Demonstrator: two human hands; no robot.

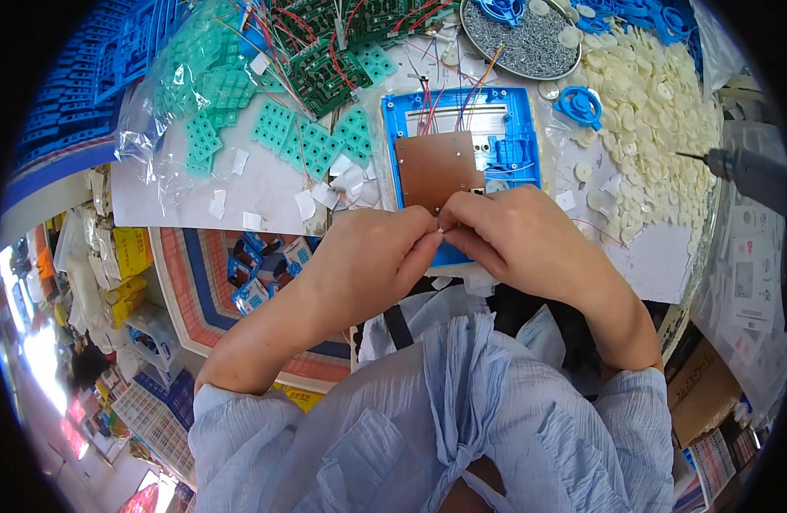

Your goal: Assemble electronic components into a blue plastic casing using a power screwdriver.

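My left hand point(385, 252) and my right hand point(509, 231) meet at the near edge of a blue plastic housing point(392, 128), fingertips pinched together. Between the fingertips shows a tiny whitish bit, too small to name. Inside the housing lies a brown circuit board point(432, 167), its plain side up. Red, dark and yellow wires point(429, 111) rise from behind the board. A silvery panel with blue ribs point(487, 128) fills the housing's right part. The fingers cover the board's near edge.
Green circuit boards point(321, 73) with wires and teal rubber keypads point(299, 141) lie at the back left. A metal tray of screws point(526, 43) stands behind the housing. Cream plastic discs point(641, 120) pile up right, near an electric screwdriver point(748, 175). A striped bag point(188, 265) holds finished-looking units.
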